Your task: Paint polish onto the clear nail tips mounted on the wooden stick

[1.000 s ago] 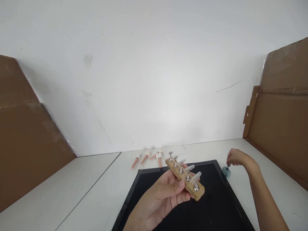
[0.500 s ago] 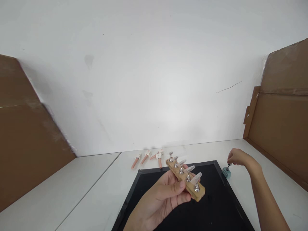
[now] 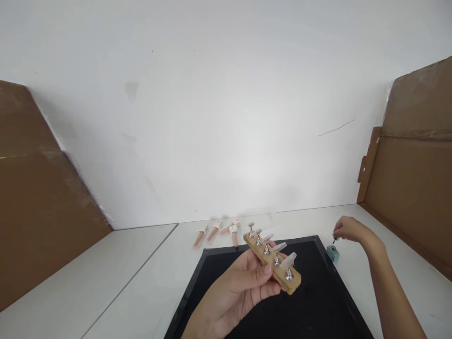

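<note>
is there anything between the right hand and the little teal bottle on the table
Nothing visible. The right hand is directly above the teal bottle, pinching a small dark cap or brush just over its mouth. The wooden strip in the left hand is off to the side, over the black mat.

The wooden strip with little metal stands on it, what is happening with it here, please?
A person's left hand holds the light wooden strip up over the black square mat. The strip carries five small metal stands, several topped with clear nail tips. The right hand is off to the side, pinching the small brush cap above a teal nail polish bottle on the white table. Four pink practice fingers lie behind the mat.
</note>
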### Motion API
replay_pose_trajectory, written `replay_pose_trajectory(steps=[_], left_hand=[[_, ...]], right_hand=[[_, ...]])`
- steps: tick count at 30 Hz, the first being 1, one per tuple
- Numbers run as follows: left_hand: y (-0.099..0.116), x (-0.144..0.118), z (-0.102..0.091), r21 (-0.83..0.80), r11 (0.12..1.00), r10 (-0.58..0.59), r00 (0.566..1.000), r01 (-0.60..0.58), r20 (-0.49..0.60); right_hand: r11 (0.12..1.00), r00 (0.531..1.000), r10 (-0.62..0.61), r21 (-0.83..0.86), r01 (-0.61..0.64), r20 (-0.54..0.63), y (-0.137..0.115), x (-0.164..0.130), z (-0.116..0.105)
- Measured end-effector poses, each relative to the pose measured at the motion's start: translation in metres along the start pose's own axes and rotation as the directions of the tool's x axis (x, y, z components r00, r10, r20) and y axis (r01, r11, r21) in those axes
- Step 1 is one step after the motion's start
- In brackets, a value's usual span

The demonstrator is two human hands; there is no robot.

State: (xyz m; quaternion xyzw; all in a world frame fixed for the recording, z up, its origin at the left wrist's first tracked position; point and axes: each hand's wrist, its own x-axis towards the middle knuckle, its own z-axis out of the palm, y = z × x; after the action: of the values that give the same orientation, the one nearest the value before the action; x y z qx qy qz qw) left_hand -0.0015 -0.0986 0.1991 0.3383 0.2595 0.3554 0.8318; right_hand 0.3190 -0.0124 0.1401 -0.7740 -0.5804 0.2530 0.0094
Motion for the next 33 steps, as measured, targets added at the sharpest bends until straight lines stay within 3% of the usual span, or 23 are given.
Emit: replay_pose_trajectory(steps=[6, 13, 15, 16, 19, 22, 24, 26, 29, 33], left_hand=[[0.002, -0.002, -0.005, 0.017, 1.0, 0.023, 1.0, -0.023, 0.001], [0.008, -0.008, -0.002, 0.106, 0.991, 0.079, 0.997, -0.079, 0.002], [0.008, -0.011, -0.001, 0.133, 0.987, 0.089, 0.996, -0.088, -0.003], [0.007, -0.012, -0.001, 0.148, 0.985, 0.095, 0.995, -0.093, -0.006], [0.003, -0.015, -0.001, 0.18, 0.977, 0.116, 0.993, -0.114, -0.005], [-0.004, -0.016, 0.001, 0.188, 0.966, 0.179, 0.984, -0.178, 0.011], [-0.008, -0.015, 0.003, 0.195, 0.954, 0.226, 0.974, -0.226, 0.024], [-0.01, -0.014, 0.005, 0.206, 0.943, 0.257, 0.965, -0.26, 0.041], [-0.009, -0.012, 0.008, 0.213, 0.93, 0.292, 0.954, -0.299, 0.061], [-0.007, -0.011, 0.011, 0.214, 0.929, 0.293, 0.954, -0.301, 0.07]], right_hand=[[0.981, 0.978, -0.137, 0.113, 0.155, -0.157, -0.013, -0.026, -0.01], [0.847, 0.818, -0.325, 0.24, 0.475, -0.474, -0.052, -0.082, -0.022], [0.67, 0.697, -0.369, 0.344, 0.658, -0.614, -0.064, -0.099, -0.02], [0.577, 0.658, -0.375, 0.391, 0.717, -0.653, -0.069, -0.106, -0.018], [0.321, 0.555, -0.395, 0.456, 0.83, -0.732, -0.082, -0.127, -0.008], [0.115, 0.493, -0.454, 0.5, 0.859, -0.742, -0.09, -0.143, 0.004], [0.037, 0.489, -0.474, 0.539, 0.842, -0.732, -0.093, -0.151, 0.011], [0.023, 0.512, -0.488, 0.576, 0.817, -0.707, -0.096, -0.158, 0.015], [0.05, 0.535, -0.499, 0.594, 0.803, -0.682, -0.098, -0.163, 0.016], [0.087, 0.524, -0.515, 0.568, 0.819, -0.678, -0.098, -0.164, 0.015]])
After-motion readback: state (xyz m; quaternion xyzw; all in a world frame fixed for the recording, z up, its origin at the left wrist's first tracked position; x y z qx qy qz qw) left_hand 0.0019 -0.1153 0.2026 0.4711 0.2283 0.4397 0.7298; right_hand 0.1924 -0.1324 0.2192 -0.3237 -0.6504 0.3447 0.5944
